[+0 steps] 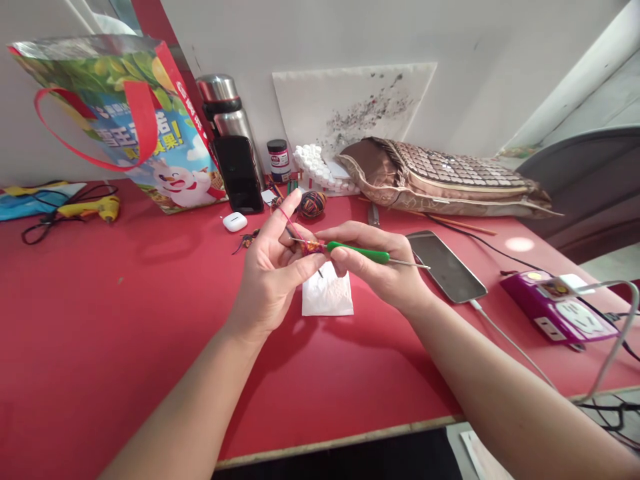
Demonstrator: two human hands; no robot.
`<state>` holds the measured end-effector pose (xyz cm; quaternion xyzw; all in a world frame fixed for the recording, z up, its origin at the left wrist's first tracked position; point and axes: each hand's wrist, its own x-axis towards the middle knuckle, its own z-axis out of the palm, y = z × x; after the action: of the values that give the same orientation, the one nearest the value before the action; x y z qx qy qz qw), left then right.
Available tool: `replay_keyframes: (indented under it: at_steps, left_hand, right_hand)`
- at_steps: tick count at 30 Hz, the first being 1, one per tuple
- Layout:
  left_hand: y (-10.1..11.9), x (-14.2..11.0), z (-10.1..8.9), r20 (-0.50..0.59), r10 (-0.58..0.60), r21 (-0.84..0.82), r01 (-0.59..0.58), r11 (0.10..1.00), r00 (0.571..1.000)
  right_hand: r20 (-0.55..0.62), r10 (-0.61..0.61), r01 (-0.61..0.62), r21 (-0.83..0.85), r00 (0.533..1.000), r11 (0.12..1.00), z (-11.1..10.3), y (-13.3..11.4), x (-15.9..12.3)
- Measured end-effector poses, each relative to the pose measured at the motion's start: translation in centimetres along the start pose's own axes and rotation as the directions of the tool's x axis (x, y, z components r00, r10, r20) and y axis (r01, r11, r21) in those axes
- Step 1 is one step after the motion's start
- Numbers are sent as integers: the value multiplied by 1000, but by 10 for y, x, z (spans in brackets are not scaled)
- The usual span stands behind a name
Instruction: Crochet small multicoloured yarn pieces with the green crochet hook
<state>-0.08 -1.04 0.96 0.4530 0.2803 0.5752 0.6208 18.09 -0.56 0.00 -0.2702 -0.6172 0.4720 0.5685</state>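
Note:
My left hand [273,267] pinches a small multicoloured piece of crochet [313,247] between thumb and fingers. A strand of yarn [289,219] runs from the piece up over its raised index finger. My right hand [377,267] is closed round a crochet hook [357,252] with a green handle. The hook's thin metal tip reaches left to the crochet piece; its other metal end sticks out to the right. Beyond my hands lies a ball of dark multicoloured yarn [312,204]. Under them on the table is a small white packet [328,297].
On the red table [125,320], a printed bag [175,153], a propped black phone [241,175] and a steel flask [220,90] stand back left. A sequined cushion [450,177] lies back right. A charging phone [447,265] and a purple power strip [555,307] are on the right.

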Motion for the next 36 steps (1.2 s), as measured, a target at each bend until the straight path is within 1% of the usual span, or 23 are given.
replay_keyframes:
  at_steps: [4, 6, 9, 12, 14, 16, 22, 32, 36]
  left_hand:
    - [-1, 1, -1, 8, -1, -13, 1, 1000, 1000]
    - [-2, 1, -2, -13, -8, 2, 8, 1000, 1000]
    - [-4, 3, -3, -44, -10, 18, 11, 1000, 999]
    - [-4, 5, -3, -63, 1, 9, 0, 1000, 998]
    - [-5, 5, -3, -87, 19, 8, -19, 1000, 996]
    - [-5, 6, -3, -114, 31, 13, -30, 999, 993]
    - [-7, 8, -2, -166, 42, -11, -44, 999, 985]
    - [-9, 11, -6, -175, 45, -14, -49, 999, 984]
    - [-6, 9, -2, -202, 48, 26, -44, 999, 978]
  right_hand:
    - [-16, -48, 48, 14, 999, 999, 3, 0, -1]
    - [-27, -36, 37, 43, 999, 998, 5, 1, -1]
    - [-43, 63, -55, 155, 997, 986, 6, 4, 0]
    - [-30, 198, -182, 287, 980, 941, 7, 8, 3]
    - [-17, 258, -237, 342, 966, 909, 7, 10, 4]
    - [-1, 278, -256, 379, 961, 889, 7, 11, 6]
    - [14, 281, -252, 485, 960, 837, 8, 14, 7]
    - [-6, 303, -260, 500, 953, 826, 14, 18, 7]
    - [-73, 304, -243, 441, 950, 864, 8, 17, 7]
